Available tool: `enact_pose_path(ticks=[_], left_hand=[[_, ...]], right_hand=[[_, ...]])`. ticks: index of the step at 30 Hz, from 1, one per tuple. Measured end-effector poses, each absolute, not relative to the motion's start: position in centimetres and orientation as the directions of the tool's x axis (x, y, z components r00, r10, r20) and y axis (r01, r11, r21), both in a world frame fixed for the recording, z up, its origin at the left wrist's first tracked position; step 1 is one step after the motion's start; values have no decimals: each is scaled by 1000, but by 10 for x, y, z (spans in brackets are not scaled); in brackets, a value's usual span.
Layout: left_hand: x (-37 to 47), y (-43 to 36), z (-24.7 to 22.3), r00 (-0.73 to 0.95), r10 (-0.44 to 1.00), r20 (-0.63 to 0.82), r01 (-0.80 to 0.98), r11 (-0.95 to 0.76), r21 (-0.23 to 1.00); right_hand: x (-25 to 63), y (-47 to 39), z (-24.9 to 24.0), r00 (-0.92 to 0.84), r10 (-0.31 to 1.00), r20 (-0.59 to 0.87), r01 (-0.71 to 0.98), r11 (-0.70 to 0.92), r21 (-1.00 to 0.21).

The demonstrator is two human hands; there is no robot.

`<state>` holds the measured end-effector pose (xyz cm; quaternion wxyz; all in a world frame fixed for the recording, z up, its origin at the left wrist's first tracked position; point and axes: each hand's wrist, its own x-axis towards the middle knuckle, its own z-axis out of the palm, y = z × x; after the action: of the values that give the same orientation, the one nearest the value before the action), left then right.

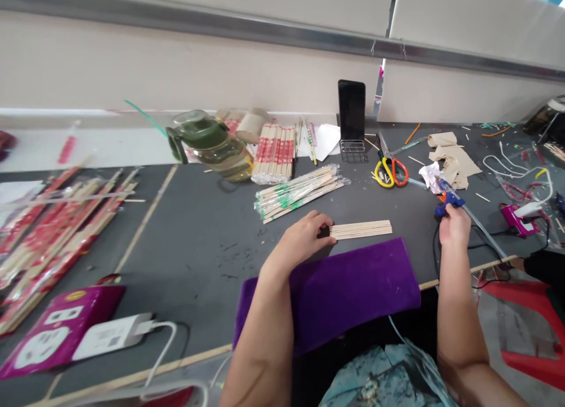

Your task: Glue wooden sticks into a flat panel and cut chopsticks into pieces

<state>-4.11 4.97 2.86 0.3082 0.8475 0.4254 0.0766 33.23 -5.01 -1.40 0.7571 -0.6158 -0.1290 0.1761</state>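
Observation:
Side by side on the grey table lies a flat row of bare wooden sticks. At its left end is my left hand, thumb and fingers closed around the stick ends. My right hand, farther right, grips a blue glue gun whose nozzle points up and left, beside crumpled white paper. A purple cloth is spread along the table edge under my left forearm. Behind the row are wrapped sticks with green print.
Behind stand a green-lidded jug, red-printed chopstick packs and a phone on a wire stand. Scissors and brown paper lie right. More red packs and a purple power strip are left; a cable hangs by my right hand.

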Motion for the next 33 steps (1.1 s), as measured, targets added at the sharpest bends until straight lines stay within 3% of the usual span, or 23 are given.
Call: enact_pose_path(ticks=[2, 4, 6, 8, 10, 12, 15, 18, 33], left_hand=[[-40, 48, 30, 629, 765, -136, 679, -456, 576], [-39, 46, 32, 634, 761, -137, 679, -464, 568], [-38, 45, 33, 637, 758, -140, 680, -467, 565], [-37, 44, 33, 636, 758, -144, 682, -465, 564], [-37, 43, 34, 635, 759, -146, 683, -463, 565], [-37, 42, 34, 633, 761, -143, 683, -461, 566], [-37, 42, 32, 625, 769, -136, 684, -455, 570], [-37, 42, 30, 618, 776, -128, 683, -448, 577], [-37, 41, 29, 617, 776, -134, 678, -437, 591]], right_hand=[[327, -54, -11, 916, 400, 31, -28, 143, -989], [313, -59, -5, 903, 394, 173, 183, 11, -983], [292, -65, 4, 792, 490, 365, 493, -159, -856], [267, -72, 11, 613, 686, 392, 649, -155, -745], [246, -77, 13, 455, 847, 274, 666, -119, -737], [231, -81, 10, 359, 911, 206, 727, -134, -674], [223, -82, 1, 339, 926, 166, 826, -208, -524], [223, -81, -5, 337, 929, 152, 858, -237, -456], [218, -80, -7, 311, 938, 150, 869, -217, -444]])
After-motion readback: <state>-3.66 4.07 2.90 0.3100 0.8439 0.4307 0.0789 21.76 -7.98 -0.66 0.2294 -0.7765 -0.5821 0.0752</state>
